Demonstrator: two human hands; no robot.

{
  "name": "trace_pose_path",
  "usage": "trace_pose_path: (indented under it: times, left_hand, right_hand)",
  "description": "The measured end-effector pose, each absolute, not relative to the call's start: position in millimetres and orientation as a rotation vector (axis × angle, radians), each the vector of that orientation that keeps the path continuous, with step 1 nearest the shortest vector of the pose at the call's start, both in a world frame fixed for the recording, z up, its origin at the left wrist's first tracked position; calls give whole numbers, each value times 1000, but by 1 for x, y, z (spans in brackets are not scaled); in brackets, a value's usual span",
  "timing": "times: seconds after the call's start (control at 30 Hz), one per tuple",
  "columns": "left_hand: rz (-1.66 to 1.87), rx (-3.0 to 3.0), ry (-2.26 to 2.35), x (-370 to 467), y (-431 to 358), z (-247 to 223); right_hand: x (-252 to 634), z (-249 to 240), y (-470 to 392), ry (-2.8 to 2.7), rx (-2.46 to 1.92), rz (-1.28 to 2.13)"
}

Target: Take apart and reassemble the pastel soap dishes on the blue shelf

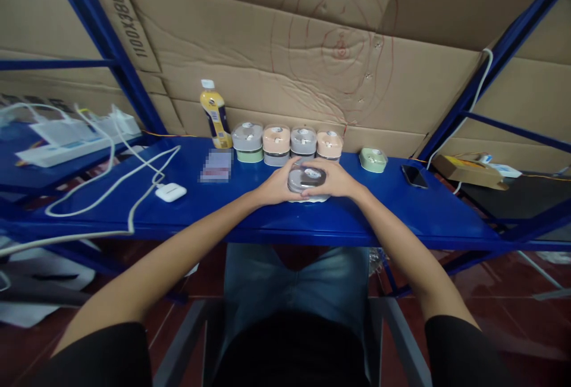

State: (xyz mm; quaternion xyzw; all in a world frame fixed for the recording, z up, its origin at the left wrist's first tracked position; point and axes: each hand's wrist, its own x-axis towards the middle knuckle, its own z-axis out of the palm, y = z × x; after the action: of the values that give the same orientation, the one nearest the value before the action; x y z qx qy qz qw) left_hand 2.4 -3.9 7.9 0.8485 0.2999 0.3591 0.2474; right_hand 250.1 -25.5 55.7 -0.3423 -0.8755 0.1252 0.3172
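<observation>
A small rounded grey box with a clear lid [307, 178] stands near the table's front edge. From its left side, my left hand [277, 185] curls around it. Opposite, my right hand [338, 179] wraps its right side, and the fingers of both hands close on it. Below the box shows a pale strip [316, 198], mostly hidden. Just behind my hands, similar boxes with clear lids stand in a row of stacks: grey over green [248, 143], peach [276, 140], grey [303, 140] and peach [329, 144]. One green box [373, 160] sits apart to the right.
On the blue table [214, 208] stand a yellow drink bottle [216, 113] and a blurred flat packet [216, 165]. A white charger case [171, 192] and cable lie left, by a power strip [80, 143]. A phone [414, 176] lies right; cardboard [223, 36] lines the back.
</observation>
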Motion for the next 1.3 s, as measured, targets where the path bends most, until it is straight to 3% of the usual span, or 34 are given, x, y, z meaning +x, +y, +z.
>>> trace_pose_path:
  times: [0.73,1.1,1.3]
  left_hand:
    - [907,2326,894,-5,1,1]
    - [807,2319,972,-5,-1,3]
    - [762,2442,992,-2,-3,-1]
  right_hand:
    - [246,24,-19,-2396,-948,187]
    - [274,21,-34,-2477,-905,290]
    - [299,28,-91,-2450,-1281,26]
